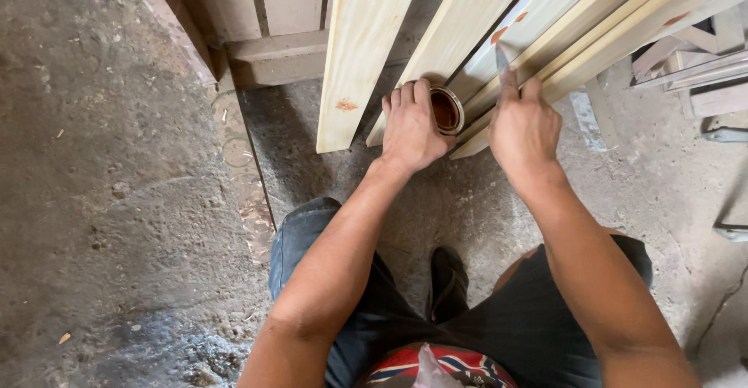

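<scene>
Far left, bare concrete floor (117,201), rough and dusty, with a wooden frame (273,45) standing at the far edge. Moving right, pale planks (366,45) lean up and away, their near ends resting on the floor; one carries a small reddish dab (346,104) low down, likely a patched spot. Now the left hand (409,127): it's wrapped around a small round tin (446,110) of reddish-brown filler, fingers curled over the far side, thumb on the near side, so the tin's open mouth tips to the right, toward the other hand, handy for dipping. The tin sits just at the foot of the planks, touching or nearly touching them. Just right of it, the right hand (523,127) is closed on a narrow blade (501,57), a putty knife by the look of it, though the handle is buried in the fist and I can't be sure. The index finger lies along the blade, pressing its tip against a plank, near more reddish spots (499,34). Tin and blade are close together, one hand beside the other. Nearest us, the person's knees and a dark shoe (449,279) show between the arms. Far right, loose offcuts (701,68) lie stacked on the floor
</scene>
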